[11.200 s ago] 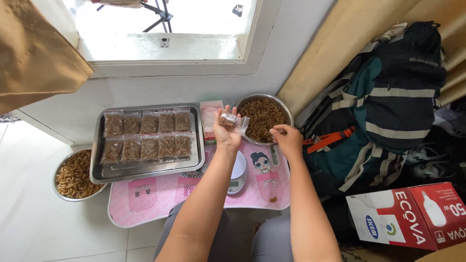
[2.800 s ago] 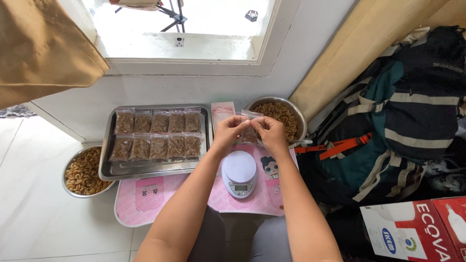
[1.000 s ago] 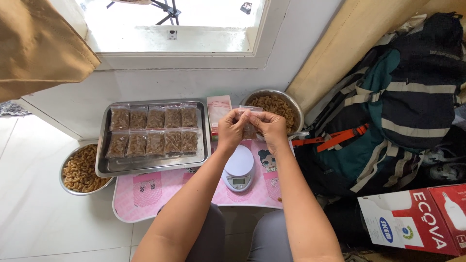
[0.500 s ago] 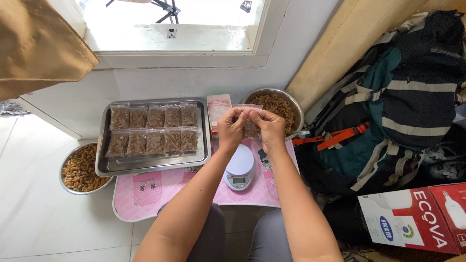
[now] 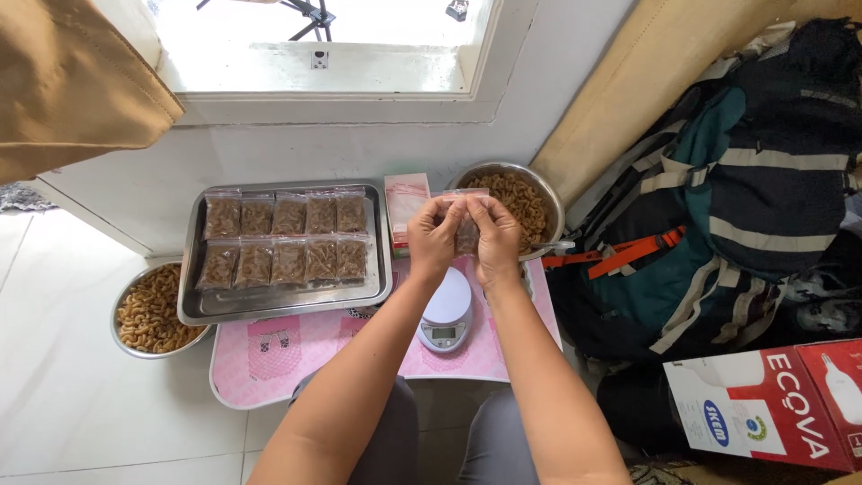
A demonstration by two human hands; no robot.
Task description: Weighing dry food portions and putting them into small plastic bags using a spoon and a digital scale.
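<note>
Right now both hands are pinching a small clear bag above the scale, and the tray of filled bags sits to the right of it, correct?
Not quite. The head view shows the tray of filled bags left of the scale, not right. The rest holds: the left hand and right hand pinch the small clear bag above the scale.

A small clear plastic bag (image 5: 466, 224) part-filled with brown curled snacks hangs upright, pinched along its top edge between both sets of fingers (image 5: 449, 208), above the white scale, just beside the steel bowl.
</note>
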